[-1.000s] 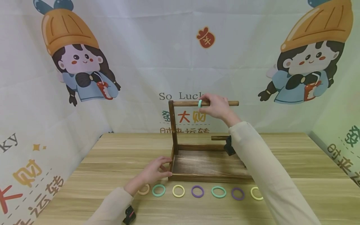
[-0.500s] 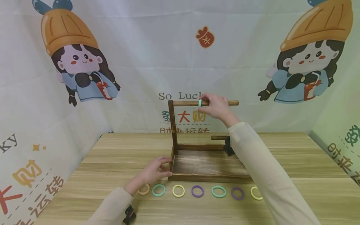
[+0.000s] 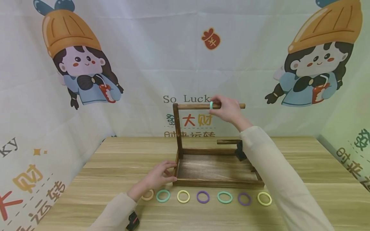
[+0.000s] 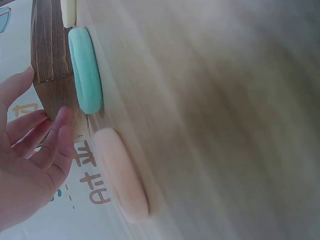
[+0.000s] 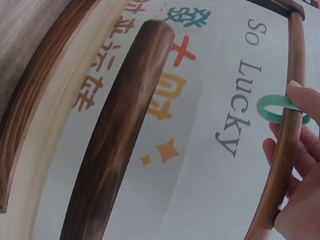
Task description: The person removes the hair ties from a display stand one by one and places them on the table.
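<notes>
My right hand (image 3: pixel 228 109) pinches a mint-green ring (image 3: pixel 211 105) that encircles the upper wooden bar (image 3: pixel 193 106). In the right wrist view the thumb lies on the near side of the ring (image 5: pixel 272 107), with fingertips below it and the bar running through. My left hand (image 3: pixel 157 175) rests its fingertips against the left end of the brown wooden rack (image 3: pixel 216 183), fingers spread and loosely bent. The left wrist view shows that hand (image 4: pixel 30 165) at the rack's corner, beside a mint-green ring (image 4: pixel 86 70) and a peach ring (image 4: pixel 122 175).
In front of the rack several rings lie in a row on the table (image 3: pixel 115 160), among them a purple ring (image 3: pixel 203 196) and a yellow ring (image 3: pixel 264 199). A shorter lower bar (image 3: pixel 228 141) juts leftward under the right forearm. A printed cloth (image 3: pixel 144 64) hangs behind.
The right hand and its mint-green ring have slid a little to the right along the upper bar. The left hand, rack and rings on the table have stayed put.
</notes>
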A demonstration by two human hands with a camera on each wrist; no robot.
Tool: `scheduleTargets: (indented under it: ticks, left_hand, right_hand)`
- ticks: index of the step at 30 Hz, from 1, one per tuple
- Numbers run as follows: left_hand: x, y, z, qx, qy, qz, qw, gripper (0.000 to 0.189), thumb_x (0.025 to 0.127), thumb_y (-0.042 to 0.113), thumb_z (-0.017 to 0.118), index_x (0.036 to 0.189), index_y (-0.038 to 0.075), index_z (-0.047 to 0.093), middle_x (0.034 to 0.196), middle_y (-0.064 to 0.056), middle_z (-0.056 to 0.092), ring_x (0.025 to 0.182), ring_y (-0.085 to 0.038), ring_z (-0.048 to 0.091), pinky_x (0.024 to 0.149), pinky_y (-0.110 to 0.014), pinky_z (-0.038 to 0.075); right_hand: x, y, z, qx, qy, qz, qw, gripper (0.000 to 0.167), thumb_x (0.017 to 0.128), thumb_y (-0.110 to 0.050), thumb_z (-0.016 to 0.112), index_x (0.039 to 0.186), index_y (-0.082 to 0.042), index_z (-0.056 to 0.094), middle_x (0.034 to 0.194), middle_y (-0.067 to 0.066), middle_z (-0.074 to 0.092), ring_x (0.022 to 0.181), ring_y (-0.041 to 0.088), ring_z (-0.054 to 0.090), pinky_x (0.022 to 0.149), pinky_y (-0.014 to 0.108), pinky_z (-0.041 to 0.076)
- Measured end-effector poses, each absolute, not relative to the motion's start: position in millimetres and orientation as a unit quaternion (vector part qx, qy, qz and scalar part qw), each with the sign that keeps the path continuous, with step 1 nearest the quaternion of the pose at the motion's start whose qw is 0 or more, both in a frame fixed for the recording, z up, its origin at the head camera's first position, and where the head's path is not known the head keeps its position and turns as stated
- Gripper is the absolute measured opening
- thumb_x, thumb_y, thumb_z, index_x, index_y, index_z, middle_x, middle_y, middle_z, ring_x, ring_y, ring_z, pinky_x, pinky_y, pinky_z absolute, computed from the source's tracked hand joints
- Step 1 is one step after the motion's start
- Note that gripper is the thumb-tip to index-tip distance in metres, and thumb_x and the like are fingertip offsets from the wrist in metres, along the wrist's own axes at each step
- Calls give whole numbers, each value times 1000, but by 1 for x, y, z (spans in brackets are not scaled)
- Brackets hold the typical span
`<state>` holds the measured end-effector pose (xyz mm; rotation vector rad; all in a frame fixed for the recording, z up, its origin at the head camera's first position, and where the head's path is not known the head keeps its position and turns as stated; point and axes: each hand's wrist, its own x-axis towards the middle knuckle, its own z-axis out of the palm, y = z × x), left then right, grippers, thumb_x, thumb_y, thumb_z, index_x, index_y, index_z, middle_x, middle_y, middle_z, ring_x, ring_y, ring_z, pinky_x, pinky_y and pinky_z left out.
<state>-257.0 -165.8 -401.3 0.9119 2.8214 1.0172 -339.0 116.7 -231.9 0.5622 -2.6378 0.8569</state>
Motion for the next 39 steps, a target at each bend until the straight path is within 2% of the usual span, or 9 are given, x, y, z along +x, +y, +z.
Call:
scheduleTargets:
  ticks: [5,9,11,29,39]
  left_hand:
    - [-257,-166,-402,291,900,324,2,51,79,17,66,120,-7,47,117,-17,47,83,-20,56,73,-33,47]
    - [-257,-166,-401,291,900,324,2,51,79,17,66,120,-7,47,117,-17,48,83,-20,56,73,-34,47]
    - [-256,-166,-401,290,901,323,2,51,79,17,66,121,-7,47,117,-17,48,83,-20,56,73,-34,47]
    - [-255,-166,-400,291,901,323,5,52,80,19,66,121,-6,47,117,-17,47,83,-20,56,73,-35,47]
    - [-255,-166,-400,292,900,323,5,51,80,18,65,121,-7,47,116,-17,48,83,-19,56,73,-34,46]
  right_hand:
    - [-338,129,-232,198,-912,328,145,40,80,-21,65,114,-4,53,109,12,58,99,25,52,95,43,25]
    - [-338,141,-234,210,-899,360,136,39,80,-16,65,114,-2,51,107,14,58,97,26,54,86,40,39]
    - [-339,146,-235,214,-893,372,137,39,80,-15,65,114,-1,51,107,14,58,98,26,54,83,39,42]
    - [-340,177,-239,213,-879,393,163,40,80,-14,65,114,1,51,105,17,55,98,29,51,84,40,41]
    - [-337,192,-240,192,-889,380,169,40,82,-18,64,114,0,51,104,18,55,97,29,48,78,45,38]
